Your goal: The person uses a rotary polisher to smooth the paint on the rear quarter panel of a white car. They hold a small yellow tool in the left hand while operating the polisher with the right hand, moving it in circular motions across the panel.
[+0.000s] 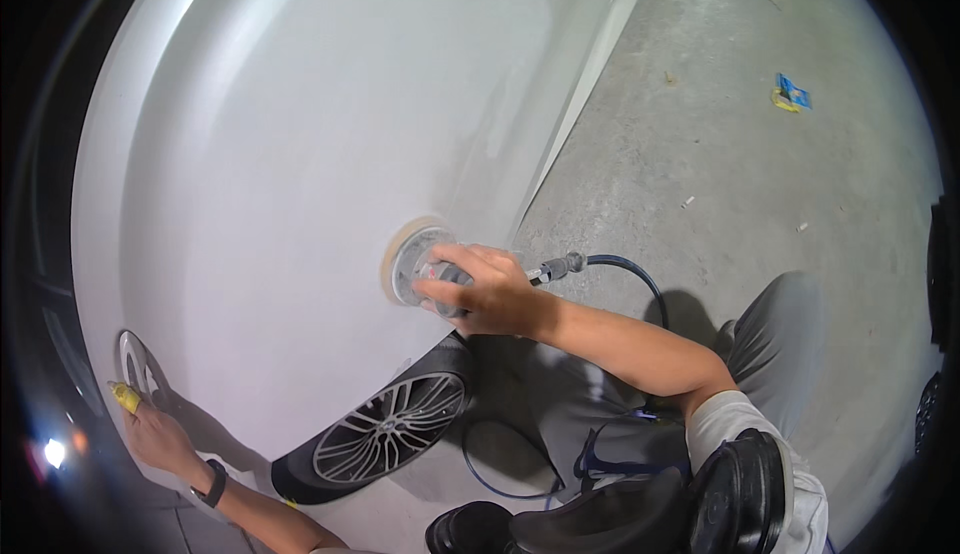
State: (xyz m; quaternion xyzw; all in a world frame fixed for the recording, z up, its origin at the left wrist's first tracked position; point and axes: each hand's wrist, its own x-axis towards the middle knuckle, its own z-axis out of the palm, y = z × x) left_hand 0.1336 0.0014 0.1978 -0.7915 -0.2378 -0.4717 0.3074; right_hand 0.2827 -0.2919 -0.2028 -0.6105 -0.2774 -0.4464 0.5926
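Note:
My right hand (490,289) is wrapped round an air-powered orbital sander (415,259). Its round pad rests on a pale, matt grey-white car body panel (310,154), above the wheel arch. A dark air hose (630,266) runs off the sander's metal fitting toward my legs. At the far left, my left hand (160,439) leans against the panel's edge with its fingers stretched out, beside an oval recess (133,359). Something yellow (125,396) covers a fingertip or sits at it; I cannot tell which. The undersides of those fingers are hidden.
Below the panel is a multi-spoke car wheel (390,429) with a black tyre. The concrete floor (700,154) lies to the right, with a blue and yellow wrapper (790,94) and small scraps on it. A loop of hose (500,489) lies near my bent legs.

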